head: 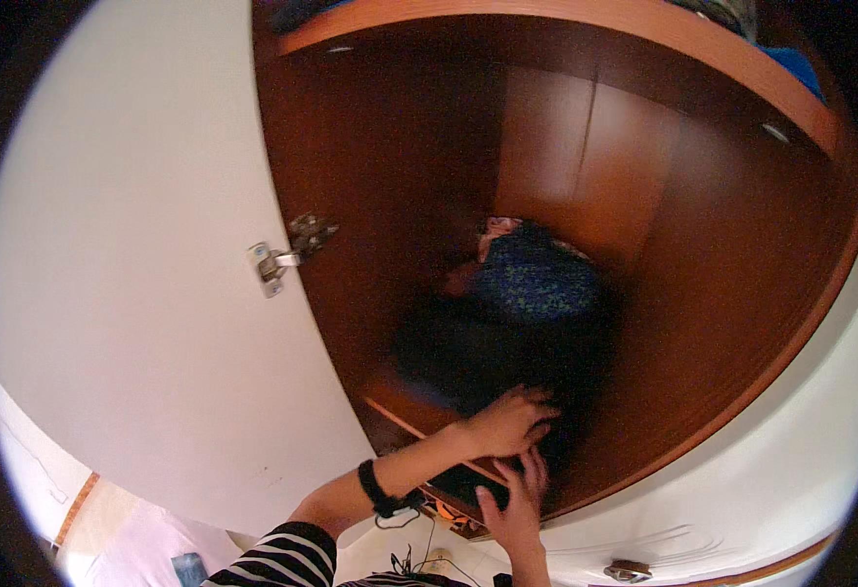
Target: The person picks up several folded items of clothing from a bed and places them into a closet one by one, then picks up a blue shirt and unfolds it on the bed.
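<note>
A dark pile of folded clothes (502,352) lies on the shelf inside a brown wooden cupboard (737,293). On the pile, toward the back, sits a blue patterned cloth (539,282). My left hand (511,424) is at the pile's front edge, its fingers bent against the dark cloth; shadow hides whether they grip it. Just below, by the shelf's front edge (429,436), is my right hand (518,502). Its thumb stands apart from its fingers, and nothing shows held between them. The fingertips of both hands are close together.
A white cupboard door (143,257) stands open on the left, with a metal hinge (271,268). An upper shelf (546,18) carries fabric. Orange patterned cloth (455,513) shows below the clothes' shelf. At the lower right is a metal fitting (627,571).
</note>
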Demonstrator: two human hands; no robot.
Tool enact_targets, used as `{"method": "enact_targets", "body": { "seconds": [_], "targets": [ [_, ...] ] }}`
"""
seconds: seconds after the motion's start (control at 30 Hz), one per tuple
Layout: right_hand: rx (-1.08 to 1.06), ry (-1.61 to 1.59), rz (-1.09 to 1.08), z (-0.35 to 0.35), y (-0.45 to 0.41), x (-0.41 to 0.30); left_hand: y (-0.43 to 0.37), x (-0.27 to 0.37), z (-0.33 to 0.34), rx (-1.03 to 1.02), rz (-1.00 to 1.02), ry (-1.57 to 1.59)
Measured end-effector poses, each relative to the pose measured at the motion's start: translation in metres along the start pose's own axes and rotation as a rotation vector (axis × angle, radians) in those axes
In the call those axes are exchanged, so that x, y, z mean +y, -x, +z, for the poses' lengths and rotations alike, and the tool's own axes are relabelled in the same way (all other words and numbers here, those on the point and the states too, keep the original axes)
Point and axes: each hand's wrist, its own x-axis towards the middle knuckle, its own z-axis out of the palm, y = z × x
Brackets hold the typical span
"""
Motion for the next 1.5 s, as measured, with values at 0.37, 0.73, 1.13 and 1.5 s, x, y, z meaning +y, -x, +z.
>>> {"method": "enact_targets", "body": {
  "seconds": [0.37,0.73,1.13,1.5],
  "targets": [
    [-0.209,-0.233,-0.198,0.058,0.046,-0.054,0.243,0.053,-0.007,0.164,-0.442,0.433],
    [-0.685,-0.502,-0.447,0.160,0.126,-0.185,0.445,0.136,-0.001,0.598,-0.731,0.471],
    [-1.047,-0.737,-0.757,0.254,0.188,-0.279,0.563,0.212,0.008,0.917,-1.244,0.204],
    [-1.344,-0.890,-1.022,0.312,0.202,-0.327,0.586,0.241,0.024,1.268,-1.640,0.077]
  ]
}}
